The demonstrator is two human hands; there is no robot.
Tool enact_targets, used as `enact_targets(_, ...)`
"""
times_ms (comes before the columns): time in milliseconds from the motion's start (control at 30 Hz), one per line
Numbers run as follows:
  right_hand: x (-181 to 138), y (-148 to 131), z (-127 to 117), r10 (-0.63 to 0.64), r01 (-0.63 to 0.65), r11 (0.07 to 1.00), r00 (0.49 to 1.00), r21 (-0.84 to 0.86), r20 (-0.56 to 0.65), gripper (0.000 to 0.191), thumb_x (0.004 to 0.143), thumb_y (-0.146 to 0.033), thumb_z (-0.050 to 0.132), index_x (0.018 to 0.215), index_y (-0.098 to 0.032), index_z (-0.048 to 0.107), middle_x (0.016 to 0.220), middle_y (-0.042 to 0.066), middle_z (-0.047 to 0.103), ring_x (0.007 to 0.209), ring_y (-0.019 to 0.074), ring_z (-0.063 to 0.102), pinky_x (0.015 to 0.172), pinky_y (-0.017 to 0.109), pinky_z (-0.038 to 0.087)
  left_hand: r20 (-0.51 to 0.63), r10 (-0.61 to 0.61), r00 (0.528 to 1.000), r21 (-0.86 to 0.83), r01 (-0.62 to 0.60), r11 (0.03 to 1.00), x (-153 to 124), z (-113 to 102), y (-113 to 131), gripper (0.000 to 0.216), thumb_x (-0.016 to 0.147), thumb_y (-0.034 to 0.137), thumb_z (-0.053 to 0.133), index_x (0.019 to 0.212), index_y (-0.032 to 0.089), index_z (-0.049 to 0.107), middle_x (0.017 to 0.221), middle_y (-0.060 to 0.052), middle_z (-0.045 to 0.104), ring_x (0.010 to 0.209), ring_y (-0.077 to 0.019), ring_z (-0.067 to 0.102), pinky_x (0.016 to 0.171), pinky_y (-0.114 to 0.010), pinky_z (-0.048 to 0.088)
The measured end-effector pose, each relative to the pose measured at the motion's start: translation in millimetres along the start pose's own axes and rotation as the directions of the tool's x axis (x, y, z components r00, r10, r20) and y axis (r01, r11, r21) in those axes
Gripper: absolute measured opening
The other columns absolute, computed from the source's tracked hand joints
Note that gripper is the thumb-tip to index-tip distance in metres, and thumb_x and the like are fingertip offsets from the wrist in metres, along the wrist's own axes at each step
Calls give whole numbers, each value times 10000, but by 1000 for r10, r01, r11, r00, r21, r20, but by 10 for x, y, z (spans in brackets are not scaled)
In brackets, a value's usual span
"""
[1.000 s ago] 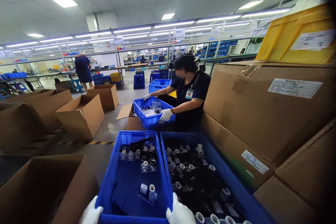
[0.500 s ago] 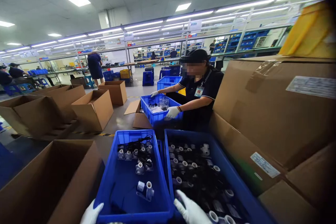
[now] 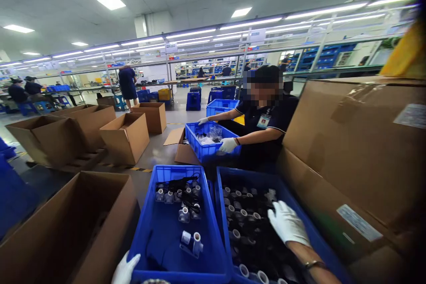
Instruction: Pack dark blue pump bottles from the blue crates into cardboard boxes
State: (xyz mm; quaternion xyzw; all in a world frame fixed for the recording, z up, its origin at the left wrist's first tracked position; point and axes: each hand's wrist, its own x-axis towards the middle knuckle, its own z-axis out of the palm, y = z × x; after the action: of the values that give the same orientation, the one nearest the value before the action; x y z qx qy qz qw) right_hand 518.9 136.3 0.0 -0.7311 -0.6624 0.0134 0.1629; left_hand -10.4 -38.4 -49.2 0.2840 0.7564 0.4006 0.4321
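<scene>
Black parts with white tube ends (image 3: 242, 219): a dense heap of small moulded pieces fills the right blue bin (image 3: 319, 248), directly under and ahead of the right hand (image 3: 288, 224).
Right hand: white-gloved, palm down, fingers spread and lightly curled over the heap; it rests on or just above the pieces, and I cannot tell whether it has closed on one.
Left hand: only a gloved part (image 3: 124, 270) shows at the bottom edge, at the near corner of the left blue bin (image 3: 143, 235); whether it grips the rim I cannot tell.
Left bin contents: a few of the same parts (image 3: 191, 242) lie singly ahead of the left hand, with more at the far end amid black leads (image 3: 179, 183).
Likely handling: each piece looks like rigid plastic, light, not fragile; the smooth white stubs may slip under a glove.
Snag risk: the thin leads look soft and tangled, so one lifted piece may drag its neighbours.
Where to hold: judged best around the black body, thumb opposite fingers, not by a stub or a lead.
Beyond the hands: a co-worker's gloved hands (image 3: 228, 144) are at a third blue bin (image 3: 206, 148).
Sides: open cartons, one (image 3: 60, 230) left of the left hand, one (image 3: 353, 151) right of the right hand.
</scene>
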Motion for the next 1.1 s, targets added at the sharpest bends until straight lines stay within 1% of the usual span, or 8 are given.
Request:
enact_targets(167, 296, -1226, 447, -185, 164, 979, 966, 123, 183, 464, 933, -296, 375, 1333, -117, 527, 1353, 121, 525, 1257, 209, 468, 1066, 295, 344, -36, -21, 999, -97, 17, 995, -45, 30, -7, 341, 783, 251, 594, 1078, 84, 628, 1160, -138, 679, 1158, -254, 599, 1025, -313, 447)
enact_targets(300, 480, -1843, 839, -114, 53, 983, 926, 174, 359, 585, 904, -324, 486, 1411, -46, 398, 1244, 191, 594, 1086, 256, 606, 889, 340, 476, -38, -9, 999, -89, 6, 996, -84, 78, -5, 346, 724, 197, 616, 1066, 185, 662, 1018, -59, 729, 1100, -264, 631, 971, -320, 489)
enact_targets(400, 577, -2006, 1037, -46, -38, 981, 907, 190, 419, 547, 885, -214, 491, 1398, -52, 391, 1127, 170, 656, 945, 221, 663, 811, 325, 503, -44, -22, 999, -63, 19, 998, -74, 114, -14, 370, 704, 162, 629, 1063, 240, 673, 861, -17, 733, 964, -271, 678, 850, -332, 542)
enact_targets(533, 647, -2042, 1083, -20, -57, 979, 930, 197, 366, 530, 878, -132, 417, 1402, -63, 382, 1293, 195, 557, 1080, 221, 615, 896, 327, 475, -48, -37, 998, -46, 35, 998, 33, 176, 38, 276, 846, 296, 614, 1096, 182, 631, 912, -38, 694, 811, -200, 663, 753, -351, 548)
enact_targets(700, 797, -2015, 758, -47, -6, 987, 943, 159, 329, 524, 829, -89, 359, 1332, -12, 484, 1138, 238, 636, 1001, 286, 654, 833, 370, 515, -28, -26, 999, -62, 25, 998, 340, 367, 267, 300, 902, 389, 571, 1089, 157, 603, 1048, -59, 637, 869, -174, 628, 749, -340, 544)
enact_targets(833, 658, -2070, 482, -245, 206, 964, 933, 168, 264, 457, 867, -128, 358, 1259, -75, 588, 1251, 198, 592, 1212, 277, 531, 1051, 392, 392, -8, -12, 1000, -88, 11, 996, 653, 530, 467, 296, 894, 383, 580, 1072, 146, 598, 995, -47, 631, 814, -161, 615, 708, -322, 532)
enact_targets(967, -56, -2242, 528, -538, 481, 842, 782, 246, 314, 445, 933, -315, 373, 1281, -147, 594, 1308, 108, 574, 1231, 244, 517, 1085, 365, 372, -1, 7, 1000, -102, -7, 995, 881, 592, 542, 225, 848, 282, 604, 1018, 135, 604, 847, -19, 617, 720, -137, 575, 676, -292, 483)
enact_targets(1100, -808, -2382, 764, -571, 562, 796, 576, 224, 585, 487, 842, -315, 557, 1297, -145, 593, 1250, 115, 612, 1130, 287, 593, 982, 372, 477, -15, 4, 1000, -109, -5, 994, 928, 592, 465, 326, 681, 118, 597, 1006, 149, 617, 743, 11, 578, 701, -137, 550, 655, -244, 418)
